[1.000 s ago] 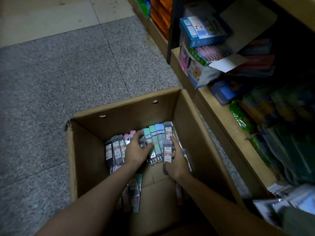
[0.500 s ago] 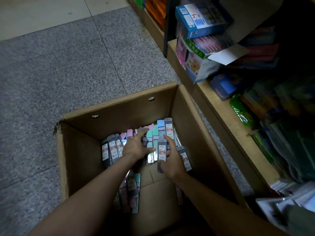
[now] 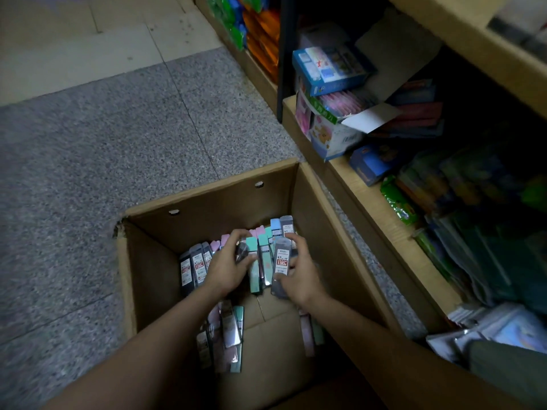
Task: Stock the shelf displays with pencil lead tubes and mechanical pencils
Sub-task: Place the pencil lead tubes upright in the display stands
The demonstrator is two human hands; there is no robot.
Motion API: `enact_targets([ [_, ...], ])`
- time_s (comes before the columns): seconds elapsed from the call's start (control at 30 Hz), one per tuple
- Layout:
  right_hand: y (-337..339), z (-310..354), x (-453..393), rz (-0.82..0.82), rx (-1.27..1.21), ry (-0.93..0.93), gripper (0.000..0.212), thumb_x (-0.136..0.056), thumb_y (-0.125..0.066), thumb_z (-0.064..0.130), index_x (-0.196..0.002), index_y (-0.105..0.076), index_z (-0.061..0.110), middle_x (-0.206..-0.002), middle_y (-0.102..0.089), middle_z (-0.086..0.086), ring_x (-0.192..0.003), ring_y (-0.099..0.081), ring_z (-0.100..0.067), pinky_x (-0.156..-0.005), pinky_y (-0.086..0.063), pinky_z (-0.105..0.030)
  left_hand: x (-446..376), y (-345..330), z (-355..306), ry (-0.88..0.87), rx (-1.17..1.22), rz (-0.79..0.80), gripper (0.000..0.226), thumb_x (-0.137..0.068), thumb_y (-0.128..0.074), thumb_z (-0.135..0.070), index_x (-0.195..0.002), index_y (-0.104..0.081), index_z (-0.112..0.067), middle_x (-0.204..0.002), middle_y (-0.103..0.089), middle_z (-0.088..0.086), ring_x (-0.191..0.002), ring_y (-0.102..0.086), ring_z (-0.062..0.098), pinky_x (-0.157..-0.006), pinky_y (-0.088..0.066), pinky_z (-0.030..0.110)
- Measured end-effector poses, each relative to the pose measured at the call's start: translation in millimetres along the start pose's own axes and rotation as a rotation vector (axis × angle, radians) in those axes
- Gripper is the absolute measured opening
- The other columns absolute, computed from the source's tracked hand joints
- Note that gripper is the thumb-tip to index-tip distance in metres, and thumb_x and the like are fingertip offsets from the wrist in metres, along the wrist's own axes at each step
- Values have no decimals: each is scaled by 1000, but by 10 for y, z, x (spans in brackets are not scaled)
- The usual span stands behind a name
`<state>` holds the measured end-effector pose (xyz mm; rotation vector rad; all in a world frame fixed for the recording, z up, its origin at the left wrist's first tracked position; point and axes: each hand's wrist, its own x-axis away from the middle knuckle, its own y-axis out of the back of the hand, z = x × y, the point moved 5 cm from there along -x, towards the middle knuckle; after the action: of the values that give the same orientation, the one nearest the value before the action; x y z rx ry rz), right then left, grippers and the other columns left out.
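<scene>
Hands are working inside cardboard box point(image 3: 207, 202): right hand point(image 3: 299, 276) is gripping a grey lead tube point(image 3: 280, 266); left hand point(image 3: 228, 270) is curling over tubes just beside it.

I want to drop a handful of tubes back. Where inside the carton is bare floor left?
Bare bottom of the cardboard box shows along its left wall and between the near tube pile and right wall. The far row of lead tubes is crowded, with left hand and right hand there.
</scene>
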<state>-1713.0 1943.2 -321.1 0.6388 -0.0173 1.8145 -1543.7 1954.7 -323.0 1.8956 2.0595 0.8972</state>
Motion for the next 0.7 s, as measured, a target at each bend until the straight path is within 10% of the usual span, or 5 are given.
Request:
enact_targets([
  [0.17, 335, 583, 225, -119, 94, 117, 74, -72, -74, 2, -107, -31, 51, -98, -67, 5, -91, -68, -18, -84, -56, -44, 55, 387, -829, -282, -144, 147, 38, -88, -68, -18, -120, -51, -27, -109, -63, -7, -103, -61, 12, -90, -48, 29],
  [0.43, 1219, 1646, 945, -315, 113, 441, 57, -81, -75, 12, -110, -35, 38, -79, -67, 12, -66, -65, 4, -60, -50, -15, 252, 844, -2381, -584, -132, 261, 40, -88, -69, -14, -118, -53, -35, -114, -63, -8, -106, -61, 5, -91, -50, 24],
  [0.7, 2152, 2425, 1624, -536, 270, 597, 33, -90, -66, 22, -101, -40, 40, -86, -68, 10, -69, -65, -4, -68, -58, -36, 553, 876, -3329, -736, 154, 206, 39, -89, -68, -14, -109, -56, -45, -106, -61, -14, -97, -61, -1, -81, -49, 18],
])
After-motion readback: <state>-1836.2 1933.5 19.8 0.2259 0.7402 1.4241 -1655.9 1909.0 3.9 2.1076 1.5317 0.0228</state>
